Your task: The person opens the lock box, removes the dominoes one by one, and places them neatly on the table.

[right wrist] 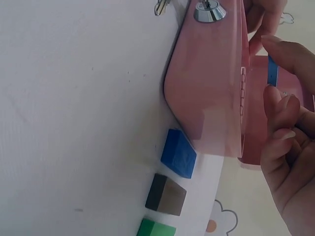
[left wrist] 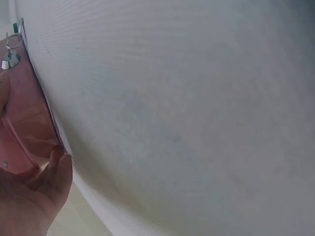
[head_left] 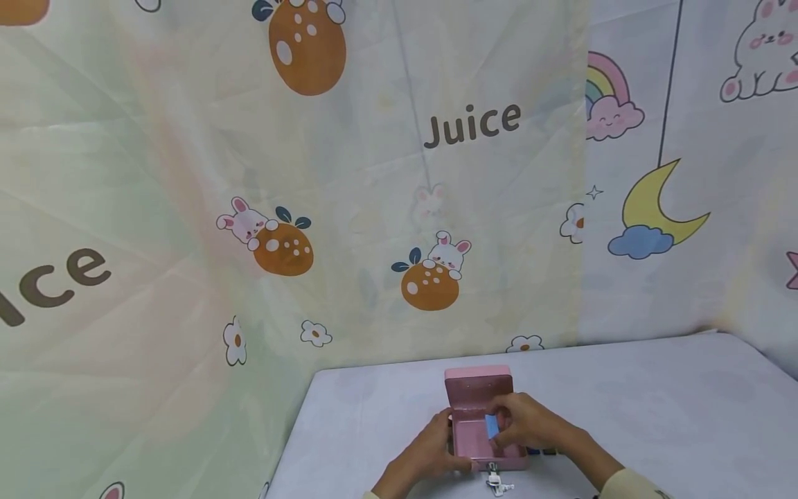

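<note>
A pink cash box (head_left: 469,438) stands on the white table, its lid (head_left: 478,391) raised at the back. My left hand (head_left: 432,445) holds the box by its left side, with the thumb at the front corner. Over the box's inside, my right hand (head_left: 530,421) pinches a small blue block (right wrist: 272,71) between thumb and fingertips. The box's front has a silver lock (right wrist: 210,12), and keys (head_left: 497,483) hang from it.
Beside the box on the right, a darker blue block (right wrist: 178,155), a dark grey block (right wrist: 166,194) and a green block (right wrist: 156,229) lie in a row on the table (head_left: 654,416). A printed cloth (head_left: 368,291) hangs behind the table.
</note>
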The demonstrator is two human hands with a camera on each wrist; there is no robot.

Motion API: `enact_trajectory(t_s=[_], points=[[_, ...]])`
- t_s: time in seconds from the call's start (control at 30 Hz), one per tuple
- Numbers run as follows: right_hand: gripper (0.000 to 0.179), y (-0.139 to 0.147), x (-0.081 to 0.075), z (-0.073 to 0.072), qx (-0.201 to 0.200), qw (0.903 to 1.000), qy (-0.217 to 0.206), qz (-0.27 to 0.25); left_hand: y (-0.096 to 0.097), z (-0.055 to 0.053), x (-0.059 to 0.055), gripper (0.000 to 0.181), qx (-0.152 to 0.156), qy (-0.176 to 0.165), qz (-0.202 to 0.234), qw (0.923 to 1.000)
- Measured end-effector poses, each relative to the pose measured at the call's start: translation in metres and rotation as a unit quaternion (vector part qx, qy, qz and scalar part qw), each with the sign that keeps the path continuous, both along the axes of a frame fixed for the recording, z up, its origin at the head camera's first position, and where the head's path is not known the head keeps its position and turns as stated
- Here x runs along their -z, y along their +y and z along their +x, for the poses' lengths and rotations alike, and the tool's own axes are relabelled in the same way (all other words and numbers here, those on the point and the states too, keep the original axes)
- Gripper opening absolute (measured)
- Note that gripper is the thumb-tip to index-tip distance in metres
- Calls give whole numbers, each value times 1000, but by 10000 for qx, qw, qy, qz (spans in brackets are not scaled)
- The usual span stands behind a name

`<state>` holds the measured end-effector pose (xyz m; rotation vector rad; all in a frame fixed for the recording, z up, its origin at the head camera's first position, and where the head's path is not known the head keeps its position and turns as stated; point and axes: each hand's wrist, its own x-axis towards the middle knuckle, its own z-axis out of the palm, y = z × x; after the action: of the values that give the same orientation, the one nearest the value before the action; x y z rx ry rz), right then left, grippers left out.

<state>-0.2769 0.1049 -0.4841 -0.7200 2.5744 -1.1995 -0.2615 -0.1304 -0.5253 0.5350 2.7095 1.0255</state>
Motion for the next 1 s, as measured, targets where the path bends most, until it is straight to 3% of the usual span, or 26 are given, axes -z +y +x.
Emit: enact_trajectory(t_s=[0.23, 0.4, 0.6, 1.0], points=[[46, 8, 0, 0, 169, 9998, -49, 135, 0, 2, -2, 97, 77, 57, 45, 9999], [45, 13, 2, 0, 61, 9998, 120, 139, -1, 2, -3, 97, 144, 150, -7, 9998], [43, 19, 3, -1, 40, 9999, 37, 117, -2, 3, -3, 98, 264, 154, 155, 9994], [44, 30, 6, -2, 176, 9997, -23, 184, 0, 2, -2, 97, 181, 165, 104, 9996]])
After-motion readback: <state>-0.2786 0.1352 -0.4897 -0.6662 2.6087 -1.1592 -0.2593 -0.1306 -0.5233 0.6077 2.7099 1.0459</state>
